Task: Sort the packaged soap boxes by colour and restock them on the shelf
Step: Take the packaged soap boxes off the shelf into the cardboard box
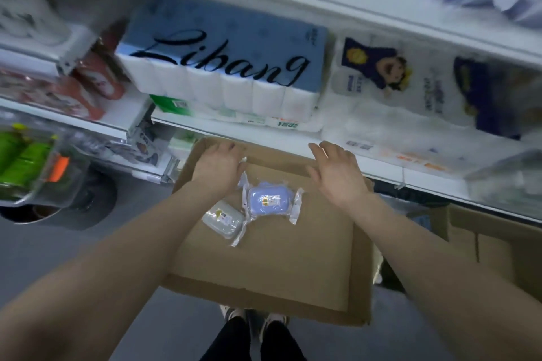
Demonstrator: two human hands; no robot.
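Blue soap box (268, 200) and white soap box (224, 218) are contained in a carton (278, 261); right hand (337, 174) is spread, left hand (218, 163) grip cannot be told.

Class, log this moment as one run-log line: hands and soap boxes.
left hand: open, at far rim of carton | right hand: open, holding nothing | blue soap box, white soap box: in carton

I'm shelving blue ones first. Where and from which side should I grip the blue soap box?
Probably take the blue soap box by its rounded body, pinched across its long edges, from above with the right hand. It lies flat in the cardboard box; its wrapper ends look flimsy, and the white soap box crowds its left.
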